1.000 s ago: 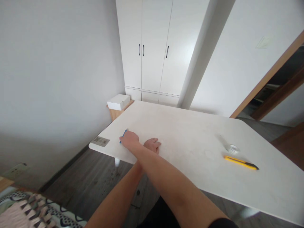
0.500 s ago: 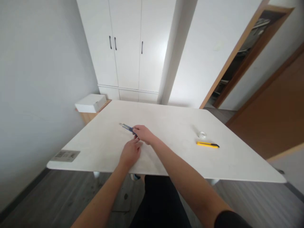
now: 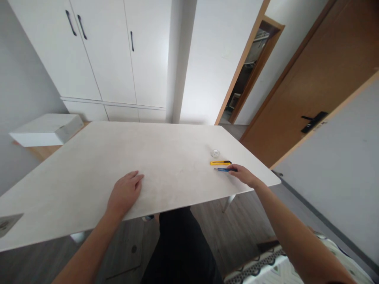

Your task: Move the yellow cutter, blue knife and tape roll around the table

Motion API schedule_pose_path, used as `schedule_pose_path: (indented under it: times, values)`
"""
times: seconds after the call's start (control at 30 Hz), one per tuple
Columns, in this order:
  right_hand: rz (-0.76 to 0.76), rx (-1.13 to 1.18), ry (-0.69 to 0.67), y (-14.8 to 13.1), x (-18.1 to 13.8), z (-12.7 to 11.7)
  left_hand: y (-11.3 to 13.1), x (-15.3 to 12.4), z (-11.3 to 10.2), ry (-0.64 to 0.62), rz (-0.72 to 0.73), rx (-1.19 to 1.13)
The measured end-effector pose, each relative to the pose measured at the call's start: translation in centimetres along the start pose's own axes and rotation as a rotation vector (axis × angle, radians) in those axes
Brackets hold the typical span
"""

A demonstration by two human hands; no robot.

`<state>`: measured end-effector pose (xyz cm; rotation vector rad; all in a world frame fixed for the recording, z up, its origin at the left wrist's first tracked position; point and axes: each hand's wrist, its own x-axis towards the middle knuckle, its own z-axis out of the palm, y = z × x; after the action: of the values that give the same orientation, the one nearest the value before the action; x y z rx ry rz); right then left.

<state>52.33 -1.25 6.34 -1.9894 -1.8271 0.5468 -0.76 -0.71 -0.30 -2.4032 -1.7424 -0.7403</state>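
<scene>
My right hand (image 3: 244,175) rests at the right end of the white table (image 3: 89,165), its fingers on the handle end of a blue utility knife (image 3: 223,169) that lies flat on the top. Just beyond the blue knife lies a yellow utility knife (image 3: 220,162), parallel to it. A small clear tape roll (image 3: 215,153) sits a little farther back. My left hand (image 3: 124,193) lies flat, palm down, with fingers stretched out near the table's front edge, holding nothing.
A white box (image 3: 47,128) sits on a low wooden stand at the left. White wardrobe doors (image 3: 97,51) stand behind the table. A brown door (image 3: 308,98) and an open doorway are at the right. A patterned rug (image 3: 266,268) lies on the floor.
My right hand has carried the blue knife from the table's left part across to the right end, beside the yellow knife. My view has swung right. The left hand stays flat on the table.
</scene>
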Motion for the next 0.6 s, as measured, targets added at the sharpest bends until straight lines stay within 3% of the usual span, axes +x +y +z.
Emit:
schedule_pose_path:
  times: [0.17,0.33,0.4,0.47,0.6]
  values:
    - [-0.082,-0.179,0.049,0.7,1.5,0.3,-0.3,-0.1,0.0,-0.009,0.012,-0.005]
    - [-0.034,-0.356,0.101,0.1,1.8,1.1,-0.4,-0.1,0.0,-0.010,-0.001,-0.004]
    - [-0.100,-0.349,0.132,-1.5,1.6,2.0,-0.4,0.0,-0.1,-0.011,-0.004,-0.008]
    - [-0.261,-0.283,0.123,-4.3,1.5,3.6,-0.3,0.0,-0.2,-0.011,-0.012,-0.011]
    - [-0.601,-0.129,-0.017,-11.8,1.7,8.7,-0.3,-0.1,-0.3,-0.007,-0.027,-0.020]
